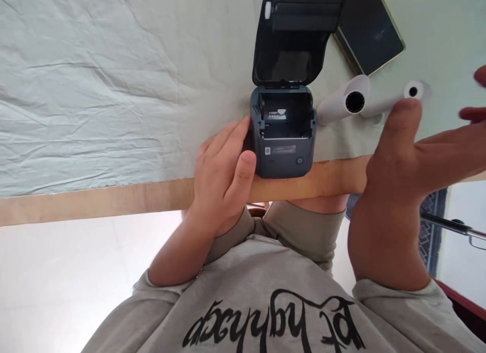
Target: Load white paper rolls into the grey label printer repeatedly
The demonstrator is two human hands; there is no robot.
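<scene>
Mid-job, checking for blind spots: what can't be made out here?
Right hand: partly cut off by the head view's right edge.
Dark-screened device: partly behind the raised lid, top cut off by head view's upper edge.
Front label on the printer: lettering too small in head view.

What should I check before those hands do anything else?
1. Lid raised: ok, standing open.
2. Left hand beside the printer: ok, laid along its left side.
3. White rolls nearby: ok, two lie right of the printer.
4. Right hand unburdened: ok, spread open with nothing visibly held.
5. Printer back from the wooden edge: not ok, its near end overlaps it.
6. Power on: cannot tell.
</scene>
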